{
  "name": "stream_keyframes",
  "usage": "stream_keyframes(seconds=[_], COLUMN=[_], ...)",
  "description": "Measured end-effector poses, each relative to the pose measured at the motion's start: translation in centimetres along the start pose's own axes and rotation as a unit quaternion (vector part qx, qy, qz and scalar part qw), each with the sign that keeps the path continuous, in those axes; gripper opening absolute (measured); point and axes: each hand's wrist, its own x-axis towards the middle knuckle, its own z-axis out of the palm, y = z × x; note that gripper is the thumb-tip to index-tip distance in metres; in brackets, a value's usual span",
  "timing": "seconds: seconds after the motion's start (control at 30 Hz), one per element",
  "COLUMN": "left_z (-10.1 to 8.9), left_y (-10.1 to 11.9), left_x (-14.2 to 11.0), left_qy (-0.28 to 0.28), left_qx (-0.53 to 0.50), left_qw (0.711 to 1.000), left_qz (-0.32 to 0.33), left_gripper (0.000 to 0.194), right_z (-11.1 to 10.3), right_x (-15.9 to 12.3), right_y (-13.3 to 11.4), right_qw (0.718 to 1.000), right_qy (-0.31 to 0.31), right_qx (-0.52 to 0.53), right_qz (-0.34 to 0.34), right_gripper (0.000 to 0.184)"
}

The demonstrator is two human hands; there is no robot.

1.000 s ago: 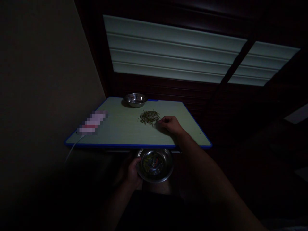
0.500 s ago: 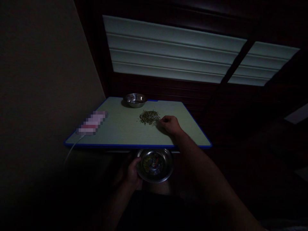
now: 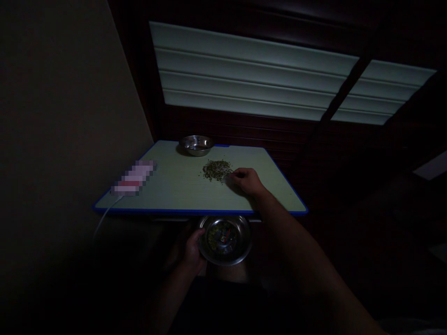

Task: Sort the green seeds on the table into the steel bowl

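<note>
My left hand (image 3: 195, 247) grips the left rim of a metal bowl (image 3: 245, 239), held below the front edge of the table. In the bowl lie some greenish bits and a small patch with red and white on it, too dim to name. My right hand (image 3: 247, 180) rests at the right edge of a loose pile of small greenish-brown grains (image 3: 216, 170) on the tabletop. Its thumb and fingers are pinched together. A pale, see-through bit shows at the fingertips, but I cannot make out what it is.
The pale table (image 3: 174, 193) has a blue rim. A second metal bowl (image 3: 196, 146) stands at its back left. At the left edge lies a pixelated pink object (image 3: 134, 178) with a white cable (image 3: 104, 216). A wall is on the left, and dark slatted panels rise behind.
Almost nothing differs. Both hands keep their places, and a little more bare tabletop shows within the pile near the right fingertips.
</note>
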Motion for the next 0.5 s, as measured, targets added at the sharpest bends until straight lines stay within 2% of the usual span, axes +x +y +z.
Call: stream_keyframes(seconds=[0.5], left_z=[-0.11], left_y=[0.18], left_x=[0.04], left_qy=[0.003], left_qx=[0.012], left_qw=[0.999], left_qz=[-0.035], left_gripper=[0.011], right_z=[0.12], right_x=[-0.21], right_y=[-0.8], right_qw=[0.999], right_qy=[-0.008], right_qx=[0.037], right_qz=[0.03], right_gripper=[0.019])
